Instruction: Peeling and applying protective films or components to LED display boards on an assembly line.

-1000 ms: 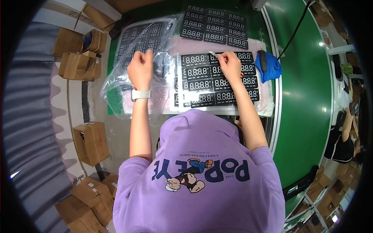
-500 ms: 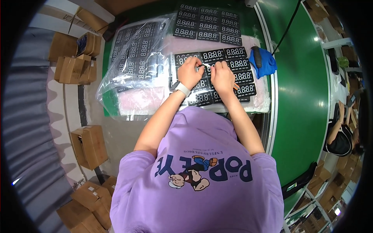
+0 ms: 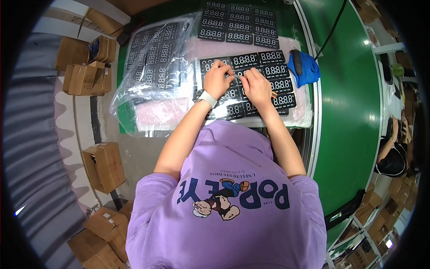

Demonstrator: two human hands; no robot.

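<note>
A sheet of black display panels with white segment digits lies in front of me on a pink-and-white padded layer. Over its middle, my left hand and my right hand nearly meet, both with fingers pinched together. A thin pale bit shows between the fingertips, too small to name. Beside the heel of my right hand, the orange end of a slim tool pokes out; whether the hand grips it or it lies on the panels, I cannot tell. On my left wrist sits a light-banded watch.
Clear plastic film covers another panel sheet on the left. More black panels lie at the far side. A blue cloth with a dark handle rests at right. Cardboard boxes stand left; a green surface runs along the right, with a person beyond.
My hands stay pinched close together over the panels. The right fingers have shifted slightly, and the pale bit between the hands shows less. The whole view has moved a little.
</note>
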